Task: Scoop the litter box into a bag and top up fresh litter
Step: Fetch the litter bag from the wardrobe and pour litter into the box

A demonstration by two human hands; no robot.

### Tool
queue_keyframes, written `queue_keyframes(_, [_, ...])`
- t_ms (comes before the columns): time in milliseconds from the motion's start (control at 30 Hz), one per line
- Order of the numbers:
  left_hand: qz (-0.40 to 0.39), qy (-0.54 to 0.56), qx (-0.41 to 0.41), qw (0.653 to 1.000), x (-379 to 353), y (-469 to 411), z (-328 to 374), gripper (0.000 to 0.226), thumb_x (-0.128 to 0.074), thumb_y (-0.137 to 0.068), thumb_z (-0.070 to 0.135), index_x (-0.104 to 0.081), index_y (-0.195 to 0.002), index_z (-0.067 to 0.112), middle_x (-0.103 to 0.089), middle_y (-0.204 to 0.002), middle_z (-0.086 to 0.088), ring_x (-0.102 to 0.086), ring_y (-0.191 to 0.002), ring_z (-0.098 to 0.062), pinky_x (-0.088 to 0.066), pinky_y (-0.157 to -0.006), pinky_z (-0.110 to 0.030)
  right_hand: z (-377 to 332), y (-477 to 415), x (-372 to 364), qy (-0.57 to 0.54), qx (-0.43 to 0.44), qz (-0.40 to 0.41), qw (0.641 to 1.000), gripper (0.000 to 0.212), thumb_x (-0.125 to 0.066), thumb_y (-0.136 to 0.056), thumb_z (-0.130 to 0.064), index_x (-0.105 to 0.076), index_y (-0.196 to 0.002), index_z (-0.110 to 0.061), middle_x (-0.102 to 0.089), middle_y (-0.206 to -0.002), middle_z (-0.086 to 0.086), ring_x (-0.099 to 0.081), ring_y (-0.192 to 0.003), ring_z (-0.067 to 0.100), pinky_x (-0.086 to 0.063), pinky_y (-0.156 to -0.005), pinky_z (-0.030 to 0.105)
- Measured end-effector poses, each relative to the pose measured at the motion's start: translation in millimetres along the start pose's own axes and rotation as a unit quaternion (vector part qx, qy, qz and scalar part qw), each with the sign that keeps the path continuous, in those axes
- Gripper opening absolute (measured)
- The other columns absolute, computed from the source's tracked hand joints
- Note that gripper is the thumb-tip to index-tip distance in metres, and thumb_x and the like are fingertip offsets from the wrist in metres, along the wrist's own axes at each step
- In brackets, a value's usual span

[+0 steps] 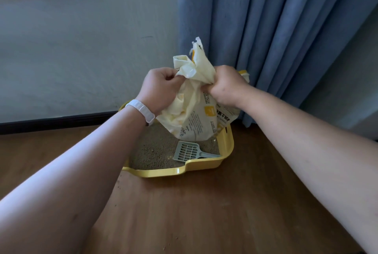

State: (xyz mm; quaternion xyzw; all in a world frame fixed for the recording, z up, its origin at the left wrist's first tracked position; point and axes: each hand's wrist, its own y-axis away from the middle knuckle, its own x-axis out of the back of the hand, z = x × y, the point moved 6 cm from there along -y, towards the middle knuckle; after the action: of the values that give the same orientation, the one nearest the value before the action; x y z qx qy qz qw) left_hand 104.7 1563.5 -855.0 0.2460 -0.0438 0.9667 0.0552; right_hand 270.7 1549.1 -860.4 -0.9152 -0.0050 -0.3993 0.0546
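A pale yellow litter bag [194,116] with printed text hangs over the far end of the yellow litter box [204,166]. My left hand [161,88] and my right hand [225,85] both grip its crumpled top, one on each side. The box holds grey-brown litter [155,149]. A grey slotted scoop [189,151] lies on the litter at the near right, handle toward the right wall. A white band sits on my left wrist.
The box stands on a wooden floor [225,213] with a few scattered litter grains near its front. A white wall with a dark baseboard [51,123] lies to the left. Blue curtains [276,28] hang behind the box.
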Motion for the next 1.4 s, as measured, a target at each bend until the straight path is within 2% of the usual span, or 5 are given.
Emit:
queue_keyframes(333, [-0.093,0.249,0.153,0.952,28.9,-9.1,-15.4,0.030,-0.064,-0.092,0.027,-0.064,-0.108,0.002,-0.075,-0.089,-0.006,-0.072,-0.087,-0.020,-0.058,-0.078,-0.034,34.2,-2.5,41.5,-0.062,-0.062,0.162,0.983,0.011,-0.066,-0.088,-0.021,-0.071,-0.097,-0.017,-0.067,-0.090,-0.003,-0.061,-0.086,0.018,-0.045,-0.073,0.026])
queue_keyframes(500, [-0.172,-0.027,0.057,0.983,29.8,-8.1,-26.8,0.030,-0.078,-0.081,0.028,-0.070,-0.108,0.017,-0.071,-0.109,-0.011,-0.064,-0.091,-0.019,-0.050,-0.080,-0.032,38.7,-2.8,61.1,-0.052,-0.072,0.202,0.975,0.011,-0.065,-0.087,-0.016,-0.070,-0.097,-0.013,-0.064,-0.088,-0.003,-0.060,-0.085,0.019,-0.046,-0.073,0.025])
queue_keyframes(633, [-0.097,-0.094,0.050,0.990,27.2,-11.1,-28.9,0.031,-0.074,-0.084,0.035,-0.070,-0.094,0.005,-0.067,-0.076,-0.008,-0.056,-0.063,-0.014,-0.050,-0.066,-0.032,42.9,-2.3,58.5,-0.050,-0.084,0.194,0.976,0.011,-0.065,-0.087,-0.013,-0.069,-0.096,-0.013,-0.065,-0.089,-0.001,-0.061,-0.086,0.021,-0.051,-0.077,0.030])
queue_keyframes(1033, [-0.046,-0.124,0.035,0.991,32.0,-13.3,-28.8,0.029,-0.064,-0.092,0.035,-0.065,-0.069,0.017,-0.065,-0.064,0.004,-0.054,-0.069,-0.018,-0.045,-0.066,-0.030,45.4,-3.9,58.0,-0.057,-0.097,0.206,0.972,0.007,-0.067,-0.086,-0.013,-0.066,-0.092,-0.013,-0.065,-0.086,-0.002,-0.061,-0.084,0.019,-0.049,-0.070,0.026])
queue_keyframes(1400, [-0.041,-0.157,0.010,0.987,32.1,-11.2,-34.7,0.032,-0.060,-0.095,0.035,-0.072,-0.094,0.005,-0.071,-0.090,-0.017,-0.055,-0.069,-0.022,-0.051,-0.070,-0.038,47.2,-5.2,57.9,-0.058,-0.104,0.214,0.970,0.016,-0.066,-0.084,-0.011,-0.069,-0.100,-0.008,-0.069,-0.094,0.003,-0.064,-0.088,0.022,-0.055,-0.075,0.031])
